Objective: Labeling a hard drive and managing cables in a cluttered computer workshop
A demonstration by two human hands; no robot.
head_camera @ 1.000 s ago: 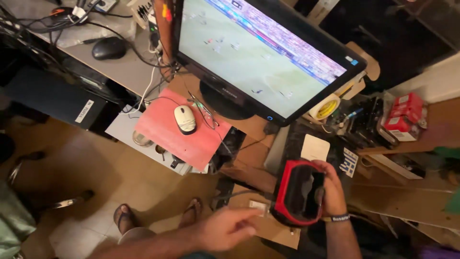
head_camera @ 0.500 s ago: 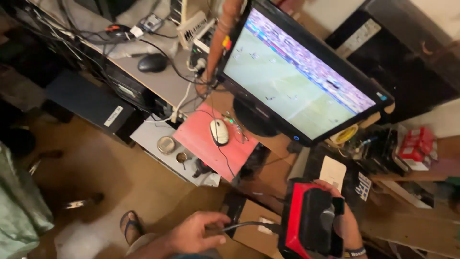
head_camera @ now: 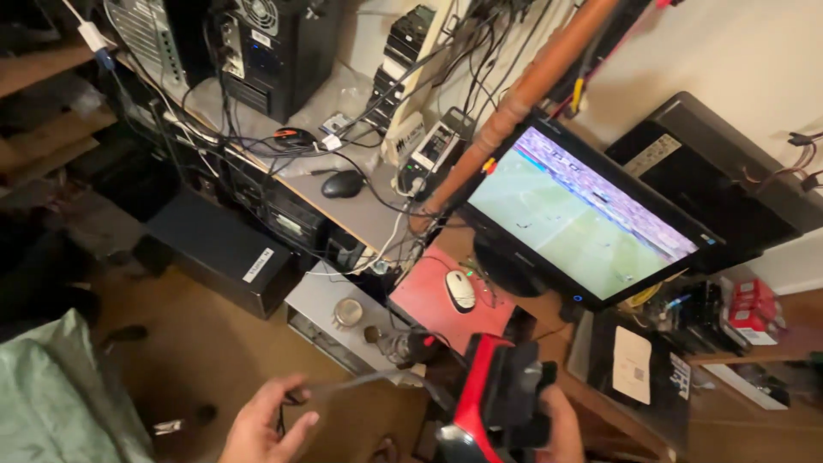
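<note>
1. The right hand [head_camera: 561, 424] grips a red-and-black device [head_camera: 497, 399] at the bottom edge of the view, at 6 o'clock.
2. The left hand [head_camera: 270, 424], at 7 o'clock, pinches a grey cable [head_camera: 377, 379] that runs to the device.
3. At 12 o'clock from the device, a white mouse [head_camera: 460, 290] lies on a red pad [head_camera: 446, 304].
4. At 1 o'clock stands a lit monitor [head_camera: 583, 214].
5. At 3 o'clock, a black box [head_camera: 639, 364] bears a white rectangular label; red packages [head_camera: 754, 304] sit farther right.
6. A black case [head_camera: 219, 249] at 10 o'clock carries a small white label.
</note>
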